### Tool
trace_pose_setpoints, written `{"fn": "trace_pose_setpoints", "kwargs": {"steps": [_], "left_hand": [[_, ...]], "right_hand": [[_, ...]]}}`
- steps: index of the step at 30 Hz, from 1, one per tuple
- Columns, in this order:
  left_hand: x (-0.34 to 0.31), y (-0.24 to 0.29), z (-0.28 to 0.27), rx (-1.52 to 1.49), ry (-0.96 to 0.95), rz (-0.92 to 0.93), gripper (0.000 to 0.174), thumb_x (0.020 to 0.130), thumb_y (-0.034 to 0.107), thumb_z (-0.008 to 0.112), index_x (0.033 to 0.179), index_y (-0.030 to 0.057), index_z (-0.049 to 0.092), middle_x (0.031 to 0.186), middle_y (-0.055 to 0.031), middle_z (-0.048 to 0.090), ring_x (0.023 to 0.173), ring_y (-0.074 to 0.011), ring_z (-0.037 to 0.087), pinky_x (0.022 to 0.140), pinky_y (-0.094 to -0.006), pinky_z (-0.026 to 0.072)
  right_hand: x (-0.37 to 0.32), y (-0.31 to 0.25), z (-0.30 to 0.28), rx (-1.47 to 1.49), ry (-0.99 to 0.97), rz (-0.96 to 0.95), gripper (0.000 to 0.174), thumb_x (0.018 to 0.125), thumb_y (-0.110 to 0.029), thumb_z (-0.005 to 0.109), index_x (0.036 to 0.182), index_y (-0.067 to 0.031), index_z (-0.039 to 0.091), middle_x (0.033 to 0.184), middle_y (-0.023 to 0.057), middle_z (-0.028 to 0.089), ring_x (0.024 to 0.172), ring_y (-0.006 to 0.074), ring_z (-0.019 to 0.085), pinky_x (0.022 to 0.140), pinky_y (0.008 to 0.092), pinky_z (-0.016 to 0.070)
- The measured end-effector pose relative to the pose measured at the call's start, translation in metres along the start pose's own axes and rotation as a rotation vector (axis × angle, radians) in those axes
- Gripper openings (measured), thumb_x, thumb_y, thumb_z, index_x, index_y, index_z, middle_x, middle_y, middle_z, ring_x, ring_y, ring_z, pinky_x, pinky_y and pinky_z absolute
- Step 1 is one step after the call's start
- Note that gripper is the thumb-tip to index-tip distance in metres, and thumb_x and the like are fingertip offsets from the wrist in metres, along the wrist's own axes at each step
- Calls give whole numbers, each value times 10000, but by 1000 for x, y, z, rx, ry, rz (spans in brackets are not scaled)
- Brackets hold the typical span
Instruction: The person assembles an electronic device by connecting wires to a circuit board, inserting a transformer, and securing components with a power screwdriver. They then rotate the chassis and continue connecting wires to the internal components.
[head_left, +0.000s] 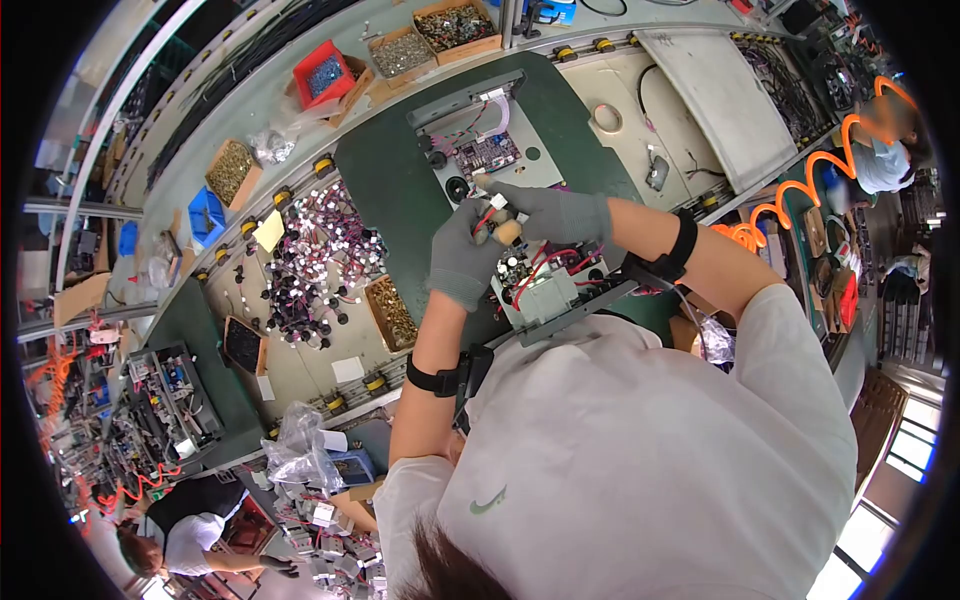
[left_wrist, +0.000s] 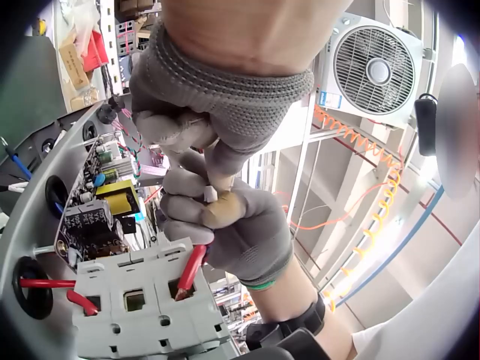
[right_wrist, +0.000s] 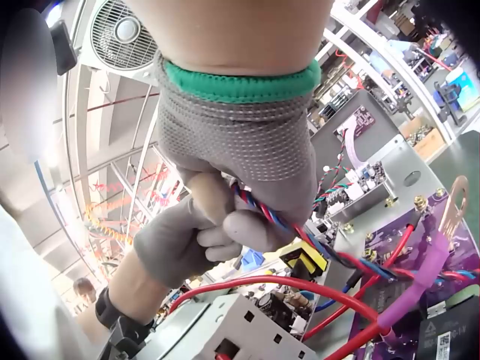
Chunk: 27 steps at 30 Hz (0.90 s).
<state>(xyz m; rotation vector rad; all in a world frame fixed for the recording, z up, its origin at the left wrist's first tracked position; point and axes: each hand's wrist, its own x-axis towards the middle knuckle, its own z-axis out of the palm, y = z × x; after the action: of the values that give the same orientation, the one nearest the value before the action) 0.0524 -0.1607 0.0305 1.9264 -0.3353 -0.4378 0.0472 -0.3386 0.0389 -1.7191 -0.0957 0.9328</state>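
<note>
Both gloved hands meet over an open metal chassis [head_left: 540, 130]. My left hand [head_left: 465, 250] has its fingers curled and pinches a small white connector [head_left: 497, 201] with a short red wire. Against its fingertips, my right hand [head_left: 562, 215] grips a twisted red, blue and black cable [right_wrist: 319, 246], which runs out of the fist toward a purple circuit board [right_wrist: 375, 244]. Below the hands sits a pale grey breaker block [left_wrist: 146, 296] with red wires in its terminals. Beside it is a board with a yellow transformer [left_wrist: 116, 199]. The gloved fingers hide part of the connector.
A pile of wire harnesses [head_left: 325, 250] lies left of the green mat [head_left: 380, 160]. A box of brass parts [head_left: 390, 312], a red bin [head_left: 322, 75] and a blue bin [head_left: 206, 215] stand around it. A pale panel [head_left: 705, 105] leans at right. Other people work at the sides.
</note>
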Motion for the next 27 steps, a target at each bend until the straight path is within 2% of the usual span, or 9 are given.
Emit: {"fn": "trace_pose_setpoints", "kwargs": {"steps": [2,7,11,13,15,16,20,24,27], "left_hand": [[0,-4,6,-30,8,-9,441,715,196,746,1070,-8,582,854,-69,634,733,-101,566,663,-261,481],[-2,-14,16,-134,37,-20,453,695,199,760,1067,-4,600,815,-62,640,731,-94,581,667,-258,489],[-10,-2,10,7,22,31,356,684,200,766,961,8,652,688,-27,593,624,-75,510,574,-245,441],[-22,14,2,22,-2,-13,313,683,196,766,914,12,665,649,-14,570,594,-72,478,545,-241,417],[-32,21,-4,71,-90,-39,301,709,164,730,954,9,650,690,-98,626,619,-102,547,595,-273,462],[-34,19,-4,71,-90,-43,301,709,164,730,954,9,650,690,-98,626,619,-102,547,595,-273,462],[-31,-19,1,-123,127,-39,276,725,159,732,935,-2,656,702,-47,620,636,-79,515,588,-245,440],[-30,-23,3,-314,242,-44,282,731,181,741,931,-1,661,745,-17,626,667,-67,513,603,-231,436],[-25,-34,3,-244,217,-52,298,735,196,738,947,4,657,759,-42,634,669,-75,527,622,-236,448]], "right_hand": [[13,29,-5,-143,107,-344,876,741,63,473,1452,-98,-14,848,167,604,657,245,592,622,322,479],[9,37,-2,-613,145,-197,744,755,13,515,1404,-13,153,775,182,609,686,301,611,633,363,491],[2,25,11,-940,58,-156,663,749,-19,562,1323,51,237,800,196,622,740,344,622,676,395,499],[-12,15,27,-954,115,-199,623,748,-24,572,1304,33,298,810,187,629,756,339,625,682,392,500],[-25,-3,34,-965,168,-242,586,746,-30,582,1286,16,360,820,177,636,772,333,629,687,389,501],[-32,-16,34,-775,200,-220,517,746,-47,594,1237,-10,435,828,160,642,788,317,632,697,382,503],[-27,-13,20,-515,388,-220,310,747,-114,661,1050,-70,616,819,106,633,744,271,625,675,351,503],[-27,-16,17,-695,534,-420,165,735,-155,678,875,-69,670,791,94,632,711,247,623,651,328,497],[-25,-20,16,-683,537,-300,198,731,-267,675,875,-131,674,804,78,638,761,231,630,683,341,495]]}}
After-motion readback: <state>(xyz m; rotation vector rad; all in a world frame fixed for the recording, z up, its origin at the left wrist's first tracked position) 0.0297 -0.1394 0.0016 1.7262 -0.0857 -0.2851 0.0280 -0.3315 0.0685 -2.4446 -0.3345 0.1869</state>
